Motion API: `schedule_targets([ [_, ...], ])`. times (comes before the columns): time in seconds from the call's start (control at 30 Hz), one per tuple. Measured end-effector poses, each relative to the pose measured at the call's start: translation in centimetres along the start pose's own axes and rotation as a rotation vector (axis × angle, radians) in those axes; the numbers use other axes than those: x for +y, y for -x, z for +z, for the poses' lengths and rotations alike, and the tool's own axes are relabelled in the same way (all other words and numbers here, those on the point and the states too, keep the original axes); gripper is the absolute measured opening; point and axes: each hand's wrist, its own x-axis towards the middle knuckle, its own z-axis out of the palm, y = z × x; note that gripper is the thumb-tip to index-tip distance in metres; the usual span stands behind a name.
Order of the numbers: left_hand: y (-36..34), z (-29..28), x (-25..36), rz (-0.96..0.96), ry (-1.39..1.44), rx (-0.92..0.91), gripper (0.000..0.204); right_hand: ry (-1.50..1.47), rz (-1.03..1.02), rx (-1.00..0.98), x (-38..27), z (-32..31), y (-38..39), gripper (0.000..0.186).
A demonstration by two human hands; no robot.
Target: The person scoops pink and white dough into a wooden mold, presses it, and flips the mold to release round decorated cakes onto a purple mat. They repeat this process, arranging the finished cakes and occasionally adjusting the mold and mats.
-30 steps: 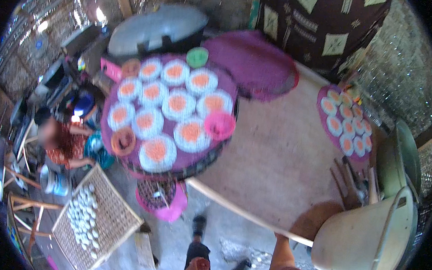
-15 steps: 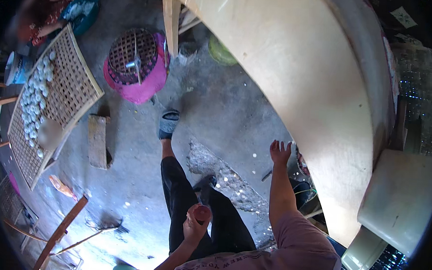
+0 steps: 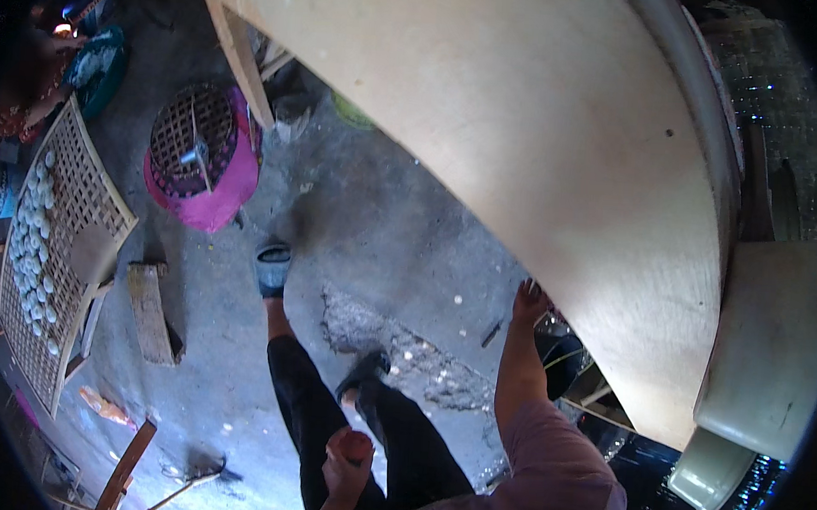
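Observation:
My left hand (image 3: 345, 478) is closed round a small cup-like thing with a round reddish top (image 3: 355, 446), held in front of my legs. What it contains, I cannot make out. My right arm reaches forward. My right hand (image 3: 529, 305) is at the edge of a large pale wooden table (image 3: 562, 152), fingers stretched out and nothing seen in them. Whether the fingertips touch the edge, I cannot tell.
To the left, a woven bamboo tray (image 3: 84, 178) on a wooden frame bears many whitish round pieces. A pink-wrapped basket (image 3: 213, 203), a wooden plank (image 3: 151, 311) and a green basin (image 3: 351, 112) are on the floor. Far left, a person bends beside a teal tub (image 3: 109, 64).
My view has shifted as I step along. My right hand has come closer to the table edge, its fingers less spread. The left hand still holds the reddish-topped thing.

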Motion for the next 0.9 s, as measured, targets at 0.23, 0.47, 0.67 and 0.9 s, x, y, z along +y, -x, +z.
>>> schedule_targets([
  [0.23, -0.2, -1.4, 2.3, -0.140, -0.085, -0.135, 0.057, 0.024, -0.031, -0.144, -0.8, 0.3, 2.9, 0.041],
  [0.47, -1.0, -1.6, 2.4, -0.027, -0.022, 0.027, 0.052, 0.197, 0.438, -0.101, -5.0, -2.4, 18.9, 0.035],
  [0.67, -5.4, -4.9, -5.4, -0.216, 0.814, 0.525, 0.046, 0.648, 1.250, -0.249, -6.7, 4.6, 30.6, 0.031],
  [0.9, -5.3, -34.0, 2.3, 0.200, 1.247, 0.383, 0.067, 0.403, 1.609, -0.870, -3.2, 29.4, 41.5, 0.043],
])
